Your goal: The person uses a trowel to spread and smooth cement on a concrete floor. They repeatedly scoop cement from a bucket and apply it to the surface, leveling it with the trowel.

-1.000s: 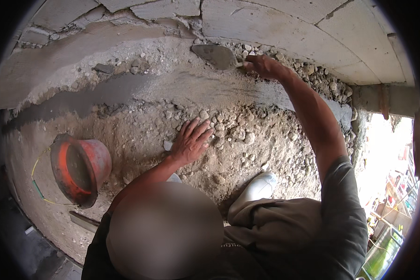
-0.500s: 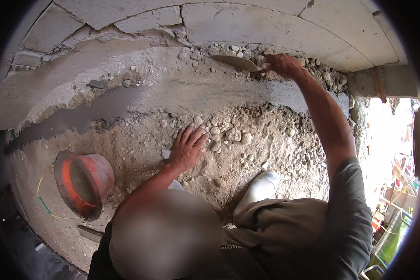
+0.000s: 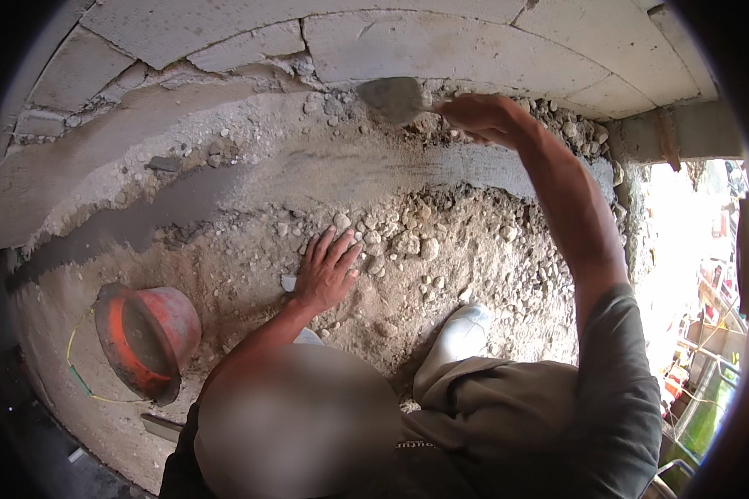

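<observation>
R hand (image 3: 487,116) grips trowel (image 3: 395,98); L hand (image 3: 329,270) on rubble (image 3: 416,249).

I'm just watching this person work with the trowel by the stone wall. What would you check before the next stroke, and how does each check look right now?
1. Grip on the trowel: the right hand is closed on its handle. Ok.
2. Mortar on the blade: the blade looks grey, but how much it carries is unclear. Cannot tell.
3. Bracing: the left hand lies flat, fingers spread, on the stony rubble. Ok.
4. Smoothed grey mortar band: it runs unbroken below the wall blocks. Ok.
5. Orange bucket: it sits well left of the left hand, away from the trowel. Not ok.
</observation>
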Available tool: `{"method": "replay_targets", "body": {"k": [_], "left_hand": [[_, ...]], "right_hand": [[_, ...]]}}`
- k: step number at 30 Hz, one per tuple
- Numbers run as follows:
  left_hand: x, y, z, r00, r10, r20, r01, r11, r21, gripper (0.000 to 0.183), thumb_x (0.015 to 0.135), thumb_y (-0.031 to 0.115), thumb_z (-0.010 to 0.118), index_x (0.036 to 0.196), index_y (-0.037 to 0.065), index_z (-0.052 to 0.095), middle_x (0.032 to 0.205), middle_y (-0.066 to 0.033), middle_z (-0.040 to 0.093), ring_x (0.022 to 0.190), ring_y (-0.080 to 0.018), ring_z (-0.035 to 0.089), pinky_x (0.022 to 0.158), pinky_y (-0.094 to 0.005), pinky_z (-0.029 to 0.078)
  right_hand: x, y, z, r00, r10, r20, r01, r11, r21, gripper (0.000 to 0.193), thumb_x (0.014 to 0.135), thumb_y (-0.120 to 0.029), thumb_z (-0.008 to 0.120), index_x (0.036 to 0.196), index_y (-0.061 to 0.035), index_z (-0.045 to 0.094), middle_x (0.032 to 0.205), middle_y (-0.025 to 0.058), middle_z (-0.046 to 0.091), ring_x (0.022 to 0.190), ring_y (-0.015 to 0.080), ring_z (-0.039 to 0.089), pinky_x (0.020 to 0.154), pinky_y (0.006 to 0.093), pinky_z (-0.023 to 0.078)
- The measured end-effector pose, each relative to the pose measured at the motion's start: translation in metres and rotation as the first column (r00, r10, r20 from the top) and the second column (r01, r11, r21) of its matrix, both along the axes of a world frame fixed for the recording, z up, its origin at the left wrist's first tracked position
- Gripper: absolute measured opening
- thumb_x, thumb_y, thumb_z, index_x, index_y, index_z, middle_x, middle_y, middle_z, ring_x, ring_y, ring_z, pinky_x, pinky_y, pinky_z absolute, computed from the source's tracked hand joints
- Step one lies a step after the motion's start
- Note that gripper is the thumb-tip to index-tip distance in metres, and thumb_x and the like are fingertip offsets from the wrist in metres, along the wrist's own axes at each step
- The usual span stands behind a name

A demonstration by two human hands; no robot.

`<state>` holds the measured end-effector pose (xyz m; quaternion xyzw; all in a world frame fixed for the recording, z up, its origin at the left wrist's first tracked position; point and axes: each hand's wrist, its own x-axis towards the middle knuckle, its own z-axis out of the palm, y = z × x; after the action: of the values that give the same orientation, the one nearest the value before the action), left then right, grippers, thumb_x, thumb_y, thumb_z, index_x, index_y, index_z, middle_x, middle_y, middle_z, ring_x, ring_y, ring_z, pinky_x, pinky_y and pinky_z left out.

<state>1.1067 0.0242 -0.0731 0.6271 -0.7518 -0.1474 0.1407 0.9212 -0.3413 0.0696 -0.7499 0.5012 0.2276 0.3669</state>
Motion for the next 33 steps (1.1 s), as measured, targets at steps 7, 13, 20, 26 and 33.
{"method": "replay_targets", "body": {"k": [7, 13, 20, 26, 33], "left_hand": [[0.003, 0.0, -0.003, 0.999, -0.007, 0.031, 0.007, 1.0, -0.005, 0.06, 0.091, 0.034, 0.063, 0.146, 0.017, 0.046, 0.158, -0.0055, 0.03, 0.147, -0.0328, 0.023, 0.119, -0.0542, 0.021], [0.0, 0.0, -0.001, 0.999, -0.001, 0.051, -0.002, 0.999, 0.042, 0.056, 0.093, 0.036, 0.061, 0.144, 0.016, 0.048, 0.158, -0.0064, 0.03, 0.148, -0.0334, 0.021, 0.119, -0.0547, 0.02], [0.002, 0.001, 0.0, 1.0, -0.02, -0.011, 0.02, 0.999, -0.028, 0.056, 0.091, 0.029, 0.063, 0.142, 0.012, 0.049, 0.155, -0.0116, 0.034, 0.144, -0.0392, 0.028, 0.116, -0.0572, 0.023], [0.0, 0.0, 0.002, 1.0, -0.007, 0.012, 0.007, 1.0, 0.006, 0.057, 0.09, 0.031, 0.064, 0.143, 0.013, 0.049, 0.157, -0.01, 0.033, 0.145, -0.0367, 0.026, 0.117, -0.0562, 0.021], [0.001, -0.002, 0.005, 0.999, -0.048, 0.011, 0.048, 0.999, -0.005, 0.058, 0.089, 0.027, 0.063, 0.141, 0.007, 0.049, 0.154, -0.0163, 0.035, 0.144, -0.0422, 0.026, 0.117, -0.0591, 0.02]], "right_hand": [[-0.089, -0.029, 0.061, 0.982, -0.04, -0.186, 0.01, 0.987, -0.158, 0.051, 0.104, -0.054, 0.038, 0.092, -0.0086, 0.057, 0.059, -0.0026, 0.044, 0.049, 0.0115, 0.039, 0.046, 0.0353, 0.038], [-0.054, 0.001, 0.021, 0.992, -0.002, 0.123, 0.012, 0.997, -0.081, 0.05, 0.106, -0.05, 0.038, 0.131, -0.0118, 0.059, 0.064, 0.0001, 0.047, 0.052, 0.0096, 0.044, 0.048, 0.028, 0.045], [-0.109, -0.033, 0.015, 0.99, -0.045, -0.136, 0.032, 0.995, -0.097, 0.064, 0.103, -0.057, 0.04, 0.125, -0.0016, 0.064, 0.074, 0.0097, 0.062, 0.057, 0.0174, 0.056, 0.057, 0.0378, 0.052], [-0.134, -0.027, 0.005, 0.989, -0.147, -0.017, 0.14, 0.965, -0.224, 0.062, 0.101, -0.058, 0.041, 0.108, -0.0033, 0.067, 0.076, 0.0102, 0.065, 0.062, 0.021, 0.064, 0.056, 0.0395, 0.052], [-0.228, -0.035, -0.002, 0.957, -0.285, 0.055, 0.283, 0.873, -0.396, 0.059, 0.099, -0.062, 0.043, 0.133, -0.0176, 0.063, 0.081, 0.0144, 0.068, 0.066, 0.0204, 0.067, 0.059, 0.0381, 0.055]]}}
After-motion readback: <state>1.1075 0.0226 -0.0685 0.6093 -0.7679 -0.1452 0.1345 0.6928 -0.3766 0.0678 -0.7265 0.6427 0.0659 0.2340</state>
